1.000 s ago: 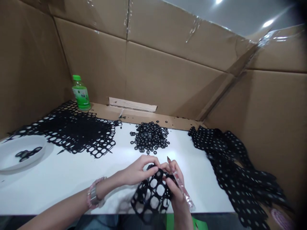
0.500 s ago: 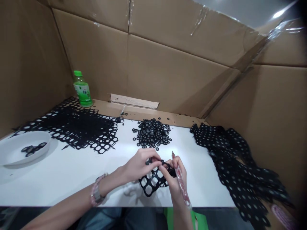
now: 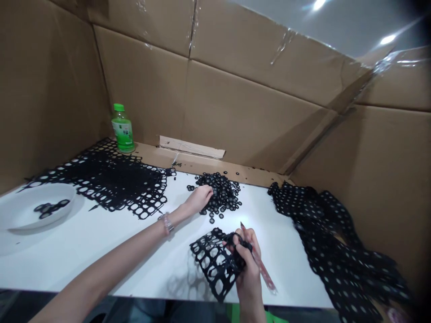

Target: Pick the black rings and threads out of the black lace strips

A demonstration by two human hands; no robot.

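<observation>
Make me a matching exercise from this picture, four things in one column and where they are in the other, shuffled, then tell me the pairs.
Things
1. Green-capped bottle
2. White dish
3. Pile of small black rings
4. Slim reddish pointed tool

Places
A. Beside the left hand
B. In the right hand, with a black mesh piece
C. Upright by the back cardboard wall, on the left
D. At the picture's left edge

Pairs: 1-C, 2-D, 3-A, 4-B
</observation>
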